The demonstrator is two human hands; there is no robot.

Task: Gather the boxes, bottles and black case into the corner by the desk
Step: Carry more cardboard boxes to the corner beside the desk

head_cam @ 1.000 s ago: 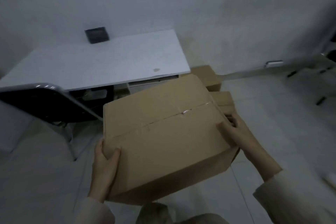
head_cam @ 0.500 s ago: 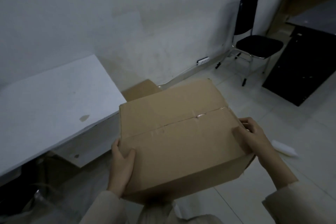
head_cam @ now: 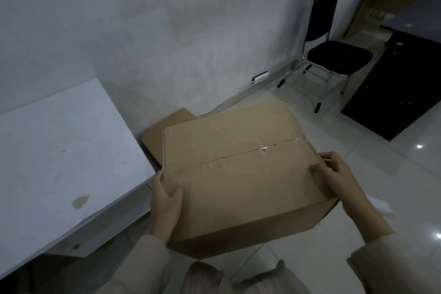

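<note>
A large taped cardboard box (head_cam: 241,174) is held in the air in front of me, between both hands. My left hand (head_cam: 165,203) grips its near left corner, thumb on the top face. My right hand (head_cam: 334,174) grips the right edge, fingers curled over the corner. Behind it, a smaller cardboard box (head_cam: 164,131) sits on the floor in the corner between the white desk (head_cam: 59,155) and the wall; the held box hides part of it. A white bottle-like thing (head_cam: 379,206) lies on the floor at the right, partly behind my right forearm.
A black chair with chrome legs (head_cam: 331,52) stands by the wall at the right. Next to it a dark cabinet (head_cam: 401,93) takes up the far right. A white power strip (head_cam: 260,77) sits at the wall base. Tiled floor (head_cam: 393,174) lies open to the right.
The view has swung right: the desk slid left and the chair and dark cabinet came into sight. The box stays in both hands and is now nearer the corner box.
</note>
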